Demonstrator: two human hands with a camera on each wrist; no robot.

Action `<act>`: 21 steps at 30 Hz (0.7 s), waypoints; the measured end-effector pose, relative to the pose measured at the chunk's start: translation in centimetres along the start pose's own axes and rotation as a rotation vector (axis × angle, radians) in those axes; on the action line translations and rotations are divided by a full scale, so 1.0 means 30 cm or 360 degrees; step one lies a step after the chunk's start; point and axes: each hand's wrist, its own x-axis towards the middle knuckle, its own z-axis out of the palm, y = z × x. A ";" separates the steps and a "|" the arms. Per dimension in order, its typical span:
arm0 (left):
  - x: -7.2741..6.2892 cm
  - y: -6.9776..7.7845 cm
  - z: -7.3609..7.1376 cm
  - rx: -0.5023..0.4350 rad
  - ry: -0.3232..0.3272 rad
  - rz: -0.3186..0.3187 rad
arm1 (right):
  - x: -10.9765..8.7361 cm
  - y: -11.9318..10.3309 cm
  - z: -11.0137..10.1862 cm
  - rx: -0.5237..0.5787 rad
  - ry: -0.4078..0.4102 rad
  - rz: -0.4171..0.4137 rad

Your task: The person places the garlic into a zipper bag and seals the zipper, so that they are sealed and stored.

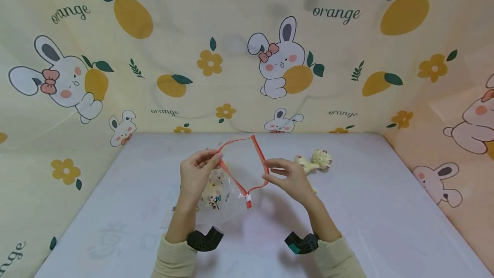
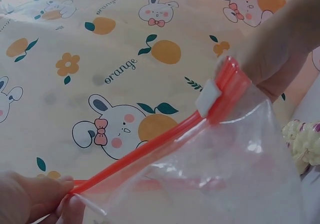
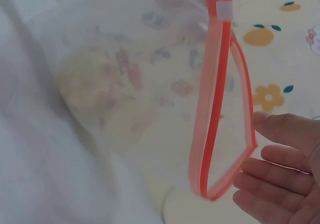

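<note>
A clear zip bag [image 1: 231, 209] with small cartoon prints has a red rim [image 1: 235, 180] standing wide apart in a loop. At its near corner sits a white slider [image 1: 248, 198]. My left hand [image 1: 197, 170] pinches the rim's left side between thumb and fingers. On the opposite side, my right hand [image 1: 291, 179] touches the rim with thumb and fingers spread apart; in the right wrist view, the fingers [image 3: 275, 176] look fairly straight. A pale yellow, rounded thing [image 3: 87, 83] shows blurred through the bag's plastic.
Beyond my right hand lies a pale yellow toy [image 1: 322, 159] with a knobbly, dark-marked end, partly hidden by the hand. The white tabletop [image 1: 386, 209] meets a printed cloth backdrop [image 1: 231, 55] at its far edge. Each wrist wears a dark camera mount [image 1: 205, 239].
</note>
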 end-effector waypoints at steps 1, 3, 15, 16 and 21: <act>0.000 0.000 0.001 0.0000 -0.0001 0.0002 | -0.002 0.007 -0.005 -0.0011 0.0001 -0.0003; 0.000 0.001 0.002 -0.0002 -0.0002 0.0005 | -0.006 0.019 -0.014 -0.0025 0.0001 0.0004; -0.003 -0.002 0.003 0.0046 -0.0015 -0.0011 | -0.030 0.079 -0.100 -0.0131 -0.0024 0.0102; -0.003 -0.002 0.003 0.0046 -0.0016 -0.0013 | -0.029 0.086 -0.109 -0.0145 -0.0031 0.0112; -0.004 0.000 0.006 0.0045 -0.0015 -0.0022 | -0.032 0.115 -0.156 -0.0158 -0.0077 0.0177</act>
